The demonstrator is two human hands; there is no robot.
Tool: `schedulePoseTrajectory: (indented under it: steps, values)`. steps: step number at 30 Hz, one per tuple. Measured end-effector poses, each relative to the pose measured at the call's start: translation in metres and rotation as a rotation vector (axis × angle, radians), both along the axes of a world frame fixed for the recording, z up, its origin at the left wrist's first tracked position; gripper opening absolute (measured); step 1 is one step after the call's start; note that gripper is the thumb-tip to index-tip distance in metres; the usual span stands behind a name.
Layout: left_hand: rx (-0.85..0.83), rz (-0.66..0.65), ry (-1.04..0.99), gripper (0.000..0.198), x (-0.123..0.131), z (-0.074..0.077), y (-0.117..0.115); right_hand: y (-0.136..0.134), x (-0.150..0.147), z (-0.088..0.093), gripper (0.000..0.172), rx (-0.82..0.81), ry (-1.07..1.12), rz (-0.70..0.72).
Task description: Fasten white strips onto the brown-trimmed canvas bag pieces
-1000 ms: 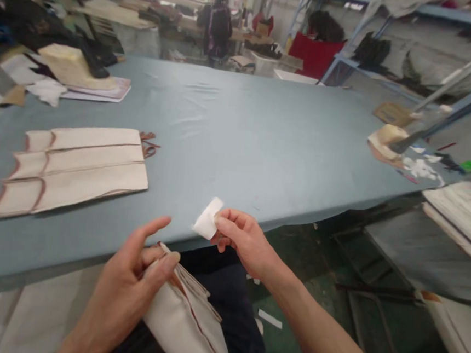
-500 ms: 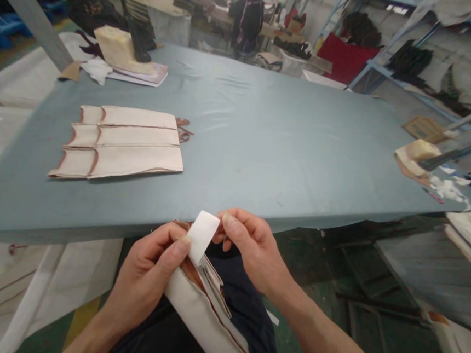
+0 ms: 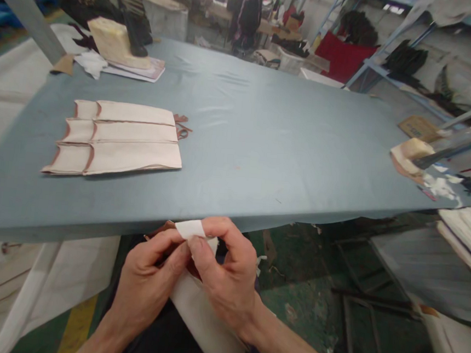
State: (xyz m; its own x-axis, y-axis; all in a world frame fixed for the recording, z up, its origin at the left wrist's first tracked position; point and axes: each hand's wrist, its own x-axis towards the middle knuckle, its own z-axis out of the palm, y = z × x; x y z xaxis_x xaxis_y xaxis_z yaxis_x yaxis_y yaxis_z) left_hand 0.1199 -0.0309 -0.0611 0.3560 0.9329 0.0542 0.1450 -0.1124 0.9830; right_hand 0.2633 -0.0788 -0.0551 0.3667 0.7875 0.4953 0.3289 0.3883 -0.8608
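My left hand (image 3: 150, 279) and my right hand (image 3: 227, 274) meet at the near table edge, fingertips close together. Between them is a small white strip (image 3: 191, 229), pinched by the right thumb and fingers and bent over the top. Below hangs a cream fabric piece with brown edging (image 3: 206, 322), lying over my lap; the left fingers grip its upper end, partly hidden by both hands. On the table to the left lie three similar cream pieces (image 3: 136, 135) with brown trim, overlapping in a row, brown ties (image 3: 184, 128) at their right ends.
A blue-grey cloth covers the table (image 3: 271, 146). At the back left a yellowish foam block (image 3: 111, 39) sits on papers (image 3: 145, 72); another foam block (image 3: 417, 151) lies at the right by a metal post. More cream fabric (image 3: 467, 235) is stacked at the lower right.
My right hand has moved left and closed on the white strip, which stood up beside it before and now lies bent across. The view has shifted slightly.
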Motion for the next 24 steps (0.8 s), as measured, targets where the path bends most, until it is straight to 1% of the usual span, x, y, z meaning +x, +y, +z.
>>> schedulePoseTrajectory:
  steps: [2,3,4,6,8,10,13,15,17,19,21,23,24]
  values:
    - [-0.085,-0.018,0.001,0.032,0.000,0.003,-0.001,0.003,0.011,-0.001,0.013,0.253,-0.331,-0.023]
    - [-0.137,-0.017,-0.001,0.037,-0.001,0.003,-0.001,0.003,0.018,-0.002,0.015,0.349,-0.487,-0.029]
    - [-0.192,-0.008,-0.001,0.040,-0.002,0.003,-0.003,0.003,0.025,-0.003,0.017,0.407,-0.618,-0.031]
    - [-0.265,0.017,-0.004,0.041,-0.006,0.003,-0.005,0.000,0.038,-0.004,0.019,0.400,-0.768,-0.019]
    - [-0.252,0.009,-0.010,0.044,-0.010,0.001,-0.006,-0.004,0.049,-0.005,0.021,0.311,-0.783,0.047]
    - [-0.224,-0.064,-0.019,0.054,-0.014,0.001,-0.007,-0.008,0.055,-0.006,0.023,0.241,-0.747,0.108]
    - [-0.289,-0.122,-0.045,0.066,-0.015,0.002,-0.007,-0.009,0.056,-0.012,0.023,0.268,-0.706,0.083]
    - [-0.329,-0.138,-0.059,0.068,-0.016,0.002,-0.007,-0.009,0.053,-0.017,0.025,0.275,-0.656,0.064]
    - [-0.325,-0.146,-0.053,0.067,-0.015,0.001,-0.007,-0.008,0.048,-0.021,0.027,0.245,-0.562,0.077]
    - [-0.319,-0.119,-0.028,0.062,-0.014,-0.001,-0.005,-0.009,0.041,-0.022,0.025,0.174,-0.386,0.055]
    - [-0.353,-0.112,-0.004,0.057,-0.010,-0.004,0.001,-0.009,0.035,-0.018,0.016,0.031,-0.106,0.004]
    - [-0.384,-0.157,0.012,0.067,-0.001,-0.006,0.009,-0.007,0.032,-0.011,0.005,-0.152,0.204,0.005]
    - [-0.382,-0.207,0.021,0.072,0.005,-0.007,0.013,-0.006,0.031,-0.007,0.009,-0.219,0.324,0.033]
